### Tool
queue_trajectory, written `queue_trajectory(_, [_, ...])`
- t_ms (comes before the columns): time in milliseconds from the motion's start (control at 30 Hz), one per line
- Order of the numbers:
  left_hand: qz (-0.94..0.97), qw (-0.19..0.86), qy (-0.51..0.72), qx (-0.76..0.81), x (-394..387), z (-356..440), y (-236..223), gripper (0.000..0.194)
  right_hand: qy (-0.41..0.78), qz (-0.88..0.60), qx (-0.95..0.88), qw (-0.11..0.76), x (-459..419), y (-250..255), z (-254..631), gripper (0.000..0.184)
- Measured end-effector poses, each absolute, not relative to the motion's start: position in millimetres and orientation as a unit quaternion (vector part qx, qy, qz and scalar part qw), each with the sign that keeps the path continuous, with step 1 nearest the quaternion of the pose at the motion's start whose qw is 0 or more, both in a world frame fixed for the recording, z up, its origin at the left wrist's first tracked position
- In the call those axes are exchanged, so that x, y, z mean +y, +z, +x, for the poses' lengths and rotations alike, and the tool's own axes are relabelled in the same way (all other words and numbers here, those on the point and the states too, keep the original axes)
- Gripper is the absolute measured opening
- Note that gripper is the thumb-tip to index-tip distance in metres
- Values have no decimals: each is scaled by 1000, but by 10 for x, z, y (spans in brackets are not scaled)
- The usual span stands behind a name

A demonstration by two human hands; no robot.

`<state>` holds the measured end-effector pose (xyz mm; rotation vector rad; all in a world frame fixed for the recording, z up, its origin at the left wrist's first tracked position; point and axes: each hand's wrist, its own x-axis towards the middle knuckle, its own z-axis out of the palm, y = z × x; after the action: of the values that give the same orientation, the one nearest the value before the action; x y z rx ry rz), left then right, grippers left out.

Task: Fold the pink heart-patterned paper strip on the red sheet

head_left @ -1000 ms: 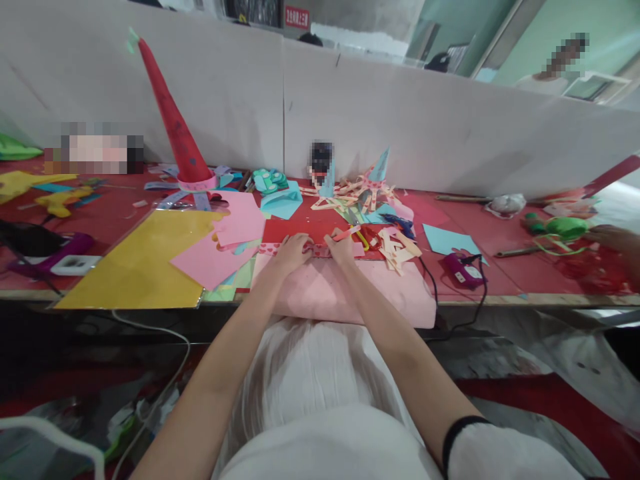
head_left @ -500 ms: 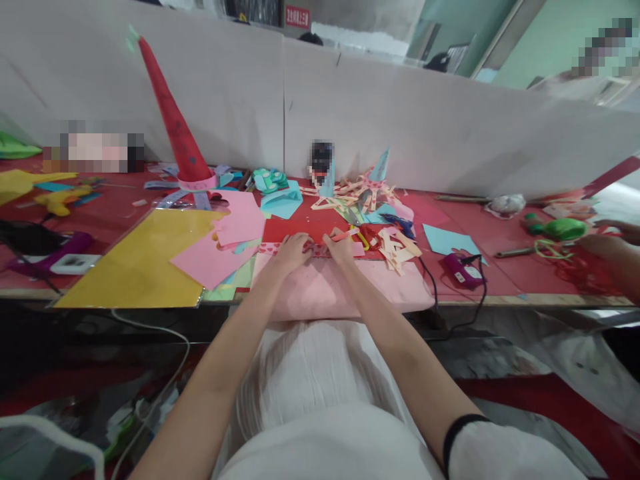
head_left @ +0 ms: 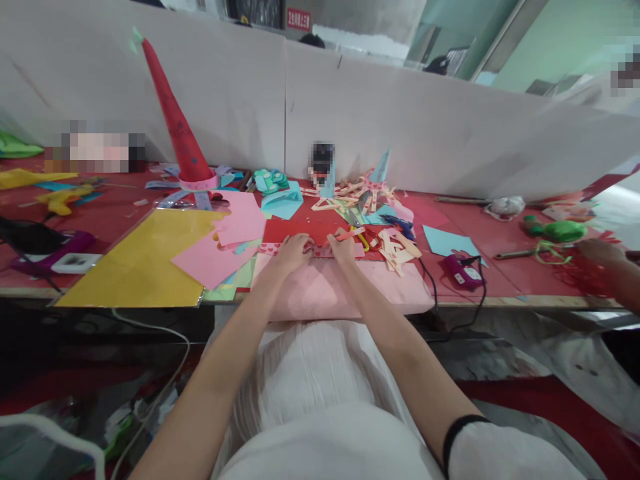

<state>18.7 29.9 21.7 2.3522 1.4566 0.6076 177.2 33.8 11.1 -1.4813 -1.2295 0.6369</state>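
Observation:
A pink strip with red hearts (head_left: 271,249) lies across a red sheet (head_left: 285,231) in front of me. My left hand (head_left: 296,252) is on the strip, fingers bent and close together, holding it down; its fingertips are partly hidden. Close to its right, my right hand (head_left: 342,249) is closed around a slim pinkish-orange pen (head_left: 351,233), whose upper end points right. The pen's tip is hidden by the fingers. Both hands are low over the strip. Beyond my right hand lie yellow-handled scissors (head_left: 364,241) and a pile of cream paper strips (head_left: 399,247).
A tall red paper cone (head_left: 176,120) stands at the left, behind a yellow sheet (head_left: 143,257) and pink paper (head_left: 243,217). Small blue cones (head_left: 381,167) stand at the back. A purple box with a cord (head_left: 463,271) is at the right, near another person's hand (head_left: 600,257).
My right hand has shifted slightly right with the pen, which lies flatter. My left hand stays on the strip. The other person's hand at the right has moved.

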Motion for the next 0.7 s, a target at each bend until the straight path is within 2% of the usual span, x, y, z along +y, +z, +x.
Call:
queue_trajectory(233, [824,150,206,506,278,192,255,21,188,-646,-465,574,350,71,1861,21])
queue_trajectory(433, [826,146,216,500,273,184,237,21,194,-656,-439,583,384,28,1920,18])
queue_trajectory(700, [836,144,214,484,268,191,232,25,181,-672,-480,534,354,59,1916,22])
